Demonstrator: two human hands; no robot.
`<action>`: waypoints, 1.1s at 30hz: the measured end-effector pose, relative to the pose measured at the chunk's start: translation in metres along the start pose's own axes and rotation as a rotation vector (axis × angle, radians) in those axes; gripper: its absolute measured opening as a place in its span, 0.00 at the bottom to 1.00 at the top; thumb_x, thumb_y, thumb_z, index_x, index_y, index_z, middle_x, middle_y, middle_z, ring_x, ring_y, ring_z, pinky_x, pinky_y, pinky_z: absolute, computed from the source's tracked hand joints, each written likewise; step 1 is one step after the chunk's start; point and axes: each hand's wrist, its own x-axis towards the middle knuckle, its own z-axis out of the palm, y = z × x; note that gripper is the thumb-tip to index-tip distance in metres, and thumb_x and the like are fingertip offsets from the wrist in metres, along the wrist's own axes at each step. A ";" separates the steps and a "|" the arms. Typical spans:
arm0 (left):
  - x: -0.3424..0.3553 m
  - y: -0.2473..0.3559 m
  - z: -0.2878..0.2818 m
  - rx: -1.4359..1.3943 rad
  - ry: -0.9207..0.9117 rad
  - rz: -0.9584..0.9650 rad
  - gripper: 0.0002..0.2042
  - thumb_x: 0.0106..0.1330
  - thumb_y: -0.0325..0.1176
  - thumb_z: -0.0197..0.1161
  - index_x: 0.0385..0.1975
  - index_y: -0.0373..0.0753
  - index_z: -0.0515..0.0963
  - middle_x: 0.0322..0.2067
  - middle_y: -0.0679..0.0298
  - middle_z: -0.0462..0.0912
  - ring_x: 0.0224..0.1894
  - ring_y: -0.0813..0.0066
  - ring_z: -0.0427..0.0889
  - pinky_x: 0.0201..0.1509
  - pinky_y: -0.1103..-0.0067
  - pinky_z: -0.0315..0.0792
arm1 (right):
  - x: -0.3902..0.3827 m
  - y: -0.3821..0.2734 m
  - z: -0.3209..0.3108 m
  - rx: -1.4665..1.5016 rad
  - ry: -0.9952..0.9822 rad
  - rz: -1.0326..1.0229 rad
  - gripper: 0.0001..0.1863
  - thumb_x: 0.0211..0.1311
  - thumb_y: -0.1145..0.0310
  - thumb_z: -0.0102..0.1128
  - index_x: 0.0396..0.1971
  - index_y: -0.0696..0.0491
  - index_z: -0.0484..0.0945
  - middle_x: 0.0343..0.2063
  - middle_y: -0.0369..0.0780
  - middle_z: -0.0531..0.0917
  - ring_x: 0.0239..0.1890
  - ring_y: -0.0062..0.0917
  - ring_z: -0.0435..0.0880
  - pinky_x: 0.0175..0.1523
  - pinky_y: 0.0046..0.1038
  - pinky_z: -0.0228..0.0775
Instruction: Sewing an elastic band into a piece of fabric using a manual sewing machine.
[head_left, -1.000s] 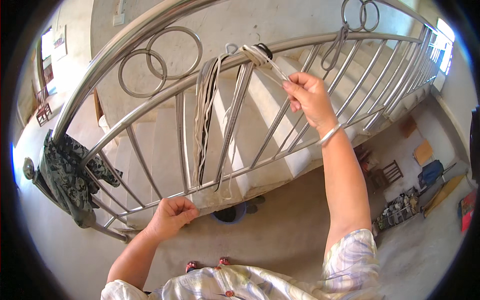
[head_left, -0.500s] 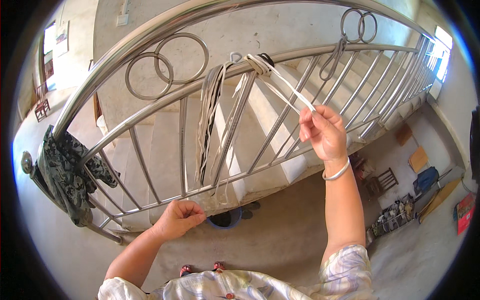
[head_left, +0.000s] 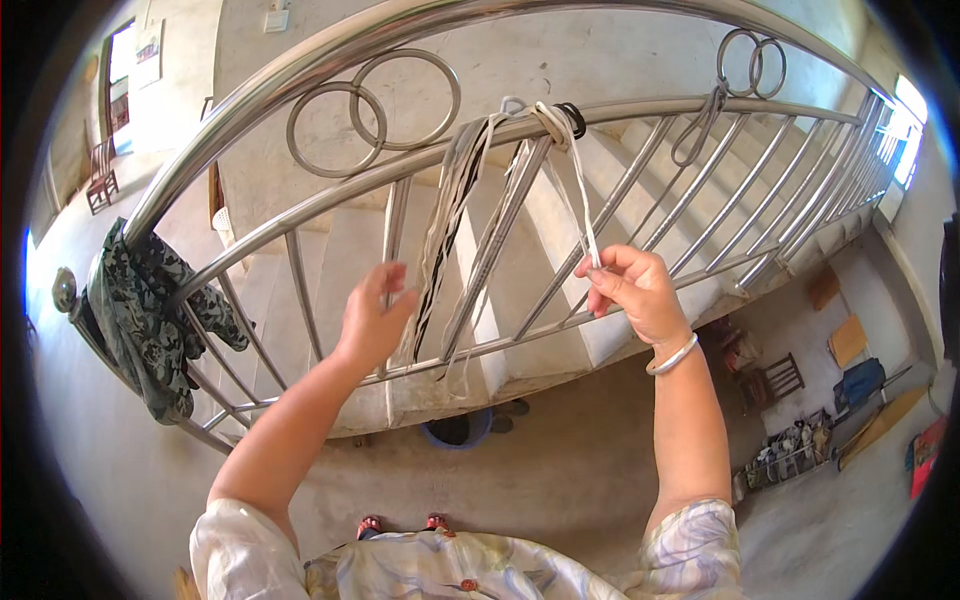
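Observation:
Two strands of white cord (head_left: 587,215) run down from a wrapped knot on the lower rail of a metal stair railing (head_left: 640,112). My right hand (head_left: 637,292), with a silver bangle at the wrist, pinches their lower end between thumb and fingers. My left hand (head_left: 376,318) is raised beside the hanging strands, thumb and fingers apart, nothing seen in it. Close to it, a bundle of white, grey and black cords (head_left: 455,190) is draped over the rail. A dark loop (head_left: 572,120) circles the rail near the knot.
A camouflage garment (head_left: 150,310) hangs over the railing's left end. A grey looped cord (head_left: 700,125) is tied farther right. Concrete steps (head_left: 500,370) lie behind the bars. Below stand a blue basin (head_left: 470,430) and a dark wooden chair (head_left: 780,378).
My left hand has risen toward the hanging cords, its fingers parting. The right hand has moved lower, still pinching the white cord, which now hangs more steeply. The view has shifted slightly.

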 end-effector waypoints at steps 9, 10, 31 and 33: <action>0.024 0.013 0.032 0.231 -0.035 0.053 0.13 0.54 0.31 0.58 0.35 0.30 0.71 0.32 0.59 0.78 0.35 0.68 0.77 0.37 0.79 0.71 | 0.000 0.001 0.008 -0.015 0.015 -0.054 0.08 0.54 0.70 0.54 0.31 0.59 0.73 0.26 0.37 0.77 0.21 0.14 0.74 0.24 0.16 0.68; 0.020 0.012 0.033 -0.113 -0.166 -0.104 0.10 0.56 0.30 0.56 0.34 0.31 0.71 0.29 0.60 0.77 0.33 0.71 0.77 0.37 0.79 0.72 | 0.000 0.002 0.010 -0.007 0.032 -0.071 0.08 0.55 0.69 0.54 0.29 0.59 0.74 0.23 0.36 0.76 0.20 0.13 0.73 0.24 0.16 0.67; -0.027 0.023 -0.011 -1.059 -0.621 -0.433 0.10 0.57 0.19 0.49 0.40 0.34 0.69 0.35 0.59 0.75 0.38 0.70 0.77 0.48 0.72 0.70 | -0.007 0.022 0.023 0.206 0.180 -0.099 0.09 0.59 0.67 0.49 0.28 0.58 0.71 0.15 0.37 0.74 0.09 0.12 0.64 0.15 0.12 0.56; -0.028 0.021 -0.010 -1.063 -0.615 -0.438 0.09 0.58 0.21 0.51 0.38 0.34 0.69 0.34 0.59 0.76 0.37 0.70 0.77 0.47 0.72 0.71 | -0.008 0.027 0.023 0.165 0.155 -0.056 0.08 0.58 0.69 0.50 0.26 0.58 0.72 0.16 0.36 0.75 0.11 0.12 0.66 0.17 0.13 0.58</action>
